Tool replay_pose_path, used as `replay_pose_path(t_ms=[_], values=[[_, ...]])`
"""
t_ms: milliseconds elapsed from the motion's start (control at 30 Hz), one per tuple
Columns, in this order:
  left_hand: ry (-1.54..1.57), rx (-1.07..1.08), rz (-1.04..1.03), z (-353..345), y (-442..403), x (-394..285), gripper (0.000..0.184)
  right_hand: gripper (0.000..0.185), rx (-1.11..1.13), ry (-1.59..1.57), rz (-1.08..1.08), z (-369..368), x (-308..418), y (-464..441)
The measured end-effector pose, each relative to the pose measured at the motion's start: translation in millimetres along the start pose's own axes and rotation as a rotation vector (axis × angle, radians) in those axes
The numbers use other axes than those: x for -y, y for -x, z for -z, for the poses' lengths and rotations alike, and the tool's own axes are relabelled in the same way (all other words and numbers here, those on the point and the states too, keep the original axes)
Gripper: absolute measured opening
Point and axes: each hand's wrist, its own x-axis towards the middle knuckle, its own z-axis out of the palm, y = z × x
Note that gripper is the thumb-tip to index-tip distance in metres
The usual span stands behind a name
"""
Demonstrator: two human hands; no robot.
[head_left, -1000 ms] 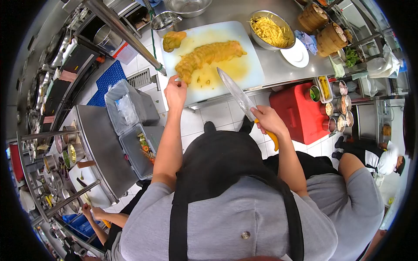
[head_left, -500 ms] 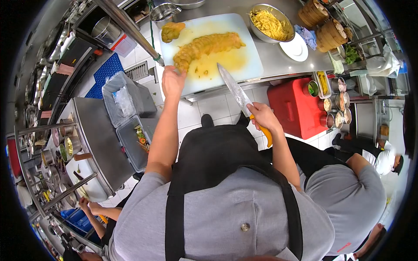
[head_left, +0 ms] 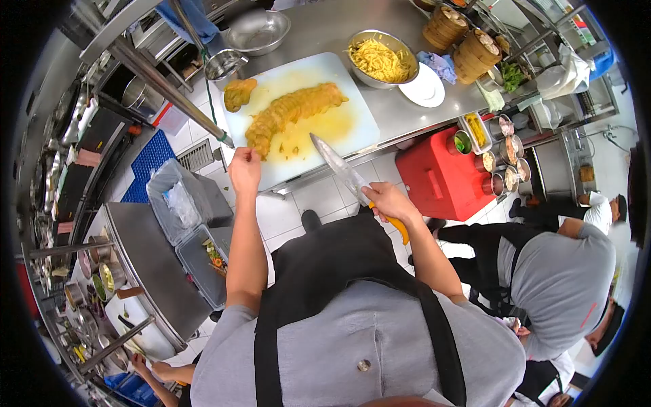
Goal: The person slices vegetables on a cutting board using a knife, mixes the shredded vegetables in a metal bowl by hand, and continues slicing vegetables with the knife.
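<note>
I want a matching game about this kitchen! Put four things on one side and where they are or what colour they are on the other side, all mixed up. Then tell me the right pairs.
Things:
1. Knife
2. Thin yellow shreds
3. Row of yellow slices
4. Big box beside the counter

Places and colours:
A. Lying on the cutting board
B. Bright red
C. In the person's right hand
D. Heaped in a metal bowl

Right pairs: 1-C, 2-D, 3-A, 4-B
</note>
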Motion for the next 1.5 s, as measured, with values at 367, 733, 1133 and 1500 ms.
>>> replay_pose_path(t_ms=[367, 733, 1133, 1500], values=[[0.107, 0.268, -0.257, -36.5, -54.7, -82.1, 0.026, 0.044, -0.228, -0.106, 0.056, 8.8, -11.5, 6.9], [-0.471, 0.218, -0.642, -182.6, -54.7, -146.7, 0.066, 0.034, -0.426, 0.197, 0.128, 34.1, -29.0, -17.5], [-0.687, 0.289, -0.63, -179.4, -39.4, -142.8, 0.056, 0.034, -0.404, 0.274, 0.188, 55.9, -39.7, -18.5], [-0.767, 0.316, -0.624, -171.6, -39.1, -148.7, 0.056, 0.028, -0.472, 0.443, 0.202, 34.4, -1.3, -11.9]])
